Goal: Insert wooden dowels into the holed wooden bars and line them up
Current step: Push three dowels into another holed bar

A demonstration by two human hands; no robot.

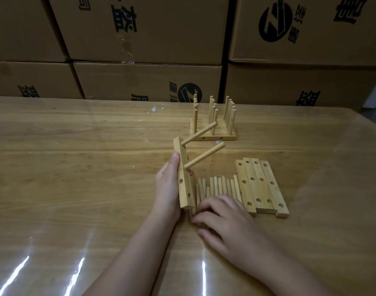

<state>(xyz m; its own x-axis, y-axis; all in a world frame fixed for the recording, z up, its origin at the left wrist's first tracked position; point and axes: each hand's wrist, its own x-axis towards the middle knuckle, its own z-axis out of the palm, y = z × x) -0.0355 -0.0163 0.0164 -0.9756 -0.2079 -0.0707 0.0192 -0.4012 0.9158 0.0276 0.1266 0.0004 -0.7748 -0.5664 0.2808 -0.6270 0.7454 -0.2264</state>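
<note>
Desk (76, 167): pale wood planks under a glossy clear cover that throws back streaks of light; a small white scrap (155, 109) lies toward the far edge.
Room: stacked cardboard boxes (144, 28) with black printed characters and round logos wall off the back.
Left hand (166, 189): its grip is wrapped round a holed bar (184, 193) stood on end and tilted, thumb on the upper part.
Held bar: two inserted dowels (204, 158) jut out to the right; two lower holes are open.
Right hand (227, 218): lies over the near ends of the loose dowels (219, 186); whether its grip pinches one cannot be told.
Spare bars (261, 186): four, flat, side by side, just right of the loose dowels.
Finished set (212, 137): bars lined up farther back, dowels upright.
</note>
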